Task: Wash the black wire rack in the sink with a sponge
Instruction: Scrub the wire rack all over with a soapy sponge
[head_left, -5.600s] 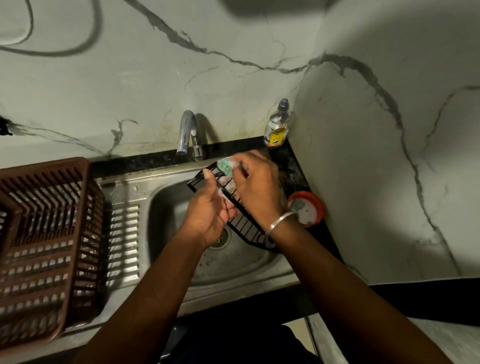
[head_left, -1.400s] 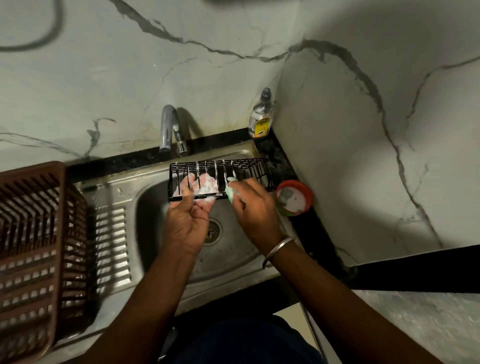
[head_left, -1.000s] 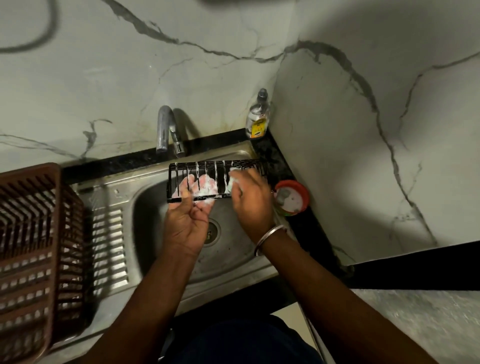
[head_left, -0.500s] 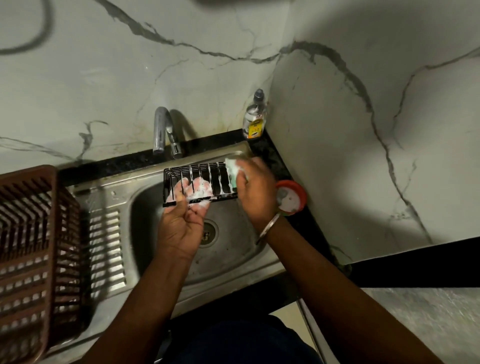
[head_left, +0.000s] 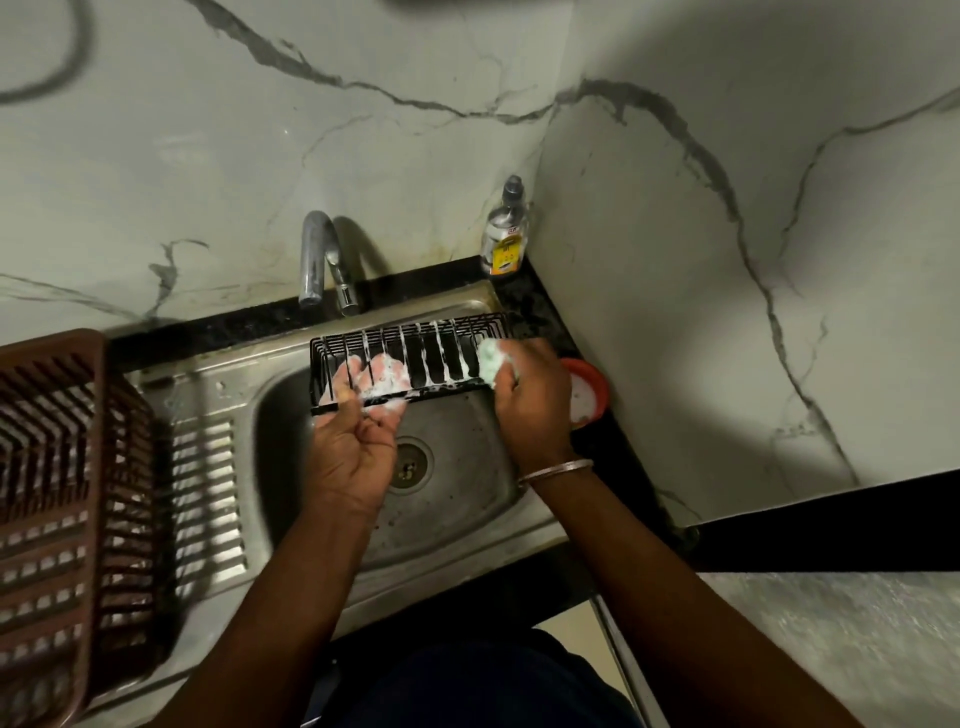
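Black wire rack (head_left: 441, 358), streaked with suds, hangs over the sink (head_left: 467, 514), long axis running left to right. The left hand (head_left: 356, 447) grips its left end, fingers curled behind the bars; the right hand (head_left: 532, 410) pinches a green sponge (head_left: 488, 361) against the right end, likely nearest the next stroke. Lather blurs the left fingertips; the rack's underside is hidden.
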